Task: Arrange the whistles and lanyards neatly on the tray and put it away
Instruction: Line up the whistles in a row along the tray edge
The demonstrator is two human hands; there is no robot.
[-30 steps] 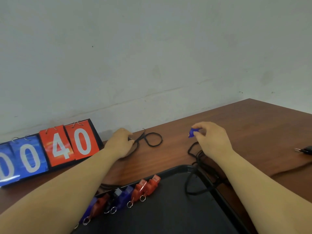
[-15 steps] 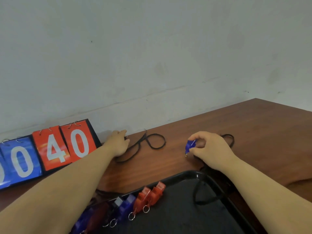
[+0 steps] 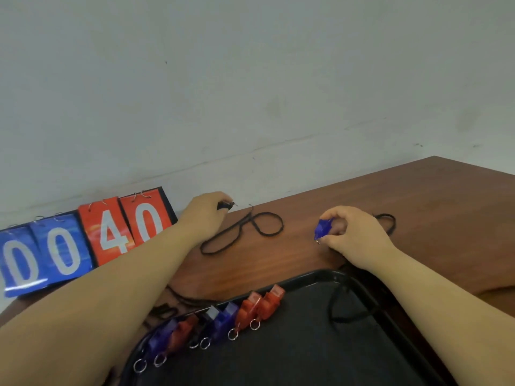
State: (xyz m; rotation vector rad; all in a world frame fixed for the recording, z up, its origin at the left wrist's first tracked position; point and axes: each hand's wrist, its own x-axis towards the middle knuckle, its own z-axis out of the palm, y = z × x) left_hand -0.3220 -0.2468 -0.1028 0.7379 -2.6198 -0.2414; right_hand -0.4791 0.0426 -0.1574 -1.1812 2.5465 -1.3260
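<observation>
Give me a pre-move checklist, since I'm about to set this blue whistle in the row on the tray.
1. Blue whistle held in right hand fingers: ok.
2. Free tray space beside the red whistle ending the row: ok.
3. Whistle detached from its cord: cannot tell.
4. Tray floor free of loose cord: not ok, a black lanyard loops over the rim.
5. Left hand free: not ok, pinching another lanyard's clip.

whistles [image 3: 223, 319] in tray [image 3: 320, 275], lanyard [image 3: 245, 228] behind it, scoreboard [image 3: 83, 240] at left
</observation>
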